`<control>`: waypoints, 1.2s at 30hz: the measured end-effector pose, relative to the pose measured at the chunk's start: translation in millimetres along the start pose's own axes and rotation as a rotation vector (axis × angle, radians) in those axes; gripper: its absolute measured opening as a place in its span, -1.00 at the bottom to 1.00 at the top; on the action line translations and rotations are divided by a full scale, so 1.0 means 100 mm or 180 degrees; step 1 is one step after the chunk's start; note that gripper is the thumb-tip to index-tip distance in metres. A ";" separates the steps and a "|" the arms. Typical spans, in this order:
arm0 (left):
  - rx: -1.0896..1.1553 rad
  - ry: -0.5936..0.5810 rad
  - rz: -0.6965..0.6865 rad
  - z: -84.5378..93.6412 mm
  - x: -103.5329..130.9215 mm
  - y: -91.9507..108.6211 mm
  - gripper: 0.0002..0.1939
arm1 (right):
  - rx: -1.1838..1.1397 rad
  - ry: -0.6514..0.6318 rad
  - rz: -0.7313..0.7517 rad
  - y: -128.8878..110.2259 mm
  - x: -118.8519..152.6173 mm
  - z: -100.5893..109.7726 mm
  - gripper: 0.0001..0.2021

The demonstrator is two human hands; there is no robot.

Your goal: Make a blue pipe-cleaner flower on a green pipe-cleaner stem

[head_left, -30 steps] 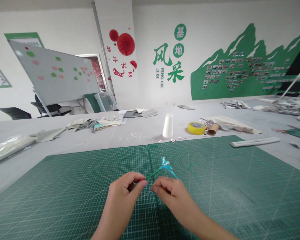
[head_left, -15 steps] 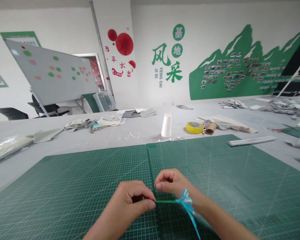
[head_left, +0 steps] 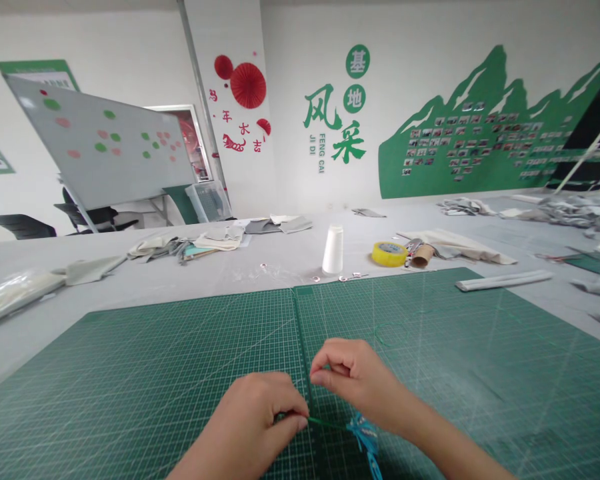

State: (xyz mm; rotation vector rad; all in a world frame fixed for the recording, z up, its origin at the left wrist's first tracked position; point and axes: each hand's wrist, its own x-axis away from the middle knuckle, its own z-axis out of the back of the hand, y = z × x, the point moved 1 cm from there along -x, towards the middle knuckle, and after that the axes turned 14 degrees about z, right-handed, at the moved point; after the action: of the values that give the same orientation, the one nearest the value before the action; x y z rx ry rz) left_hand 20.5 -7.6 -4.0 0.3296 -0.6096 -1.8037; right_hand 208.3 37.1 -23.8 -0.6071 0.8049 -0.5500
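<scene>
Pinched between the thumb and forefinger of the left hand is one end of a thin green stem, and no gap is seen between those fingertips. At the stem's other end a blue flower-like piece is carried, low over the seam of the green cutting mats and to its right, with its blue strands pointed downward; by its blur, motion is suggested. The fingertips of the right hand are closed together just above the stem and apart from it; whether a fine strand is held in them cannot be told. The work in hand is judged to be handling of the stem, with its end rolled or steadied by the left hand. For this, a light, firm pinch is called for, with the stem kept straight and the blue strands kept clear of the right wrist. Beyond the mats, a white thread cone, a yellow tape roll and a cardboard tube are seen.
</scene>
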 end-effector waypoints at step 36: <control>0.0819 0.1051 0.0103 0.06 -0.08 -0.12 -0.81 | -0.1765 0.0490 -0.0947 0.23 0.02 -0.29 -0.88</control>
State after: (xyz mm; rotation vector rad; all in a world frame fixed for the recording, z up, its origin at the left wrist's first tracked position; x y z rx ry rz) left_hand 10.2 4.3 -6.7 0.7709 -0.6068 -1.5945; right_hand 191.7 43.6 -56.3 -1.2193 1.0292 -0.6525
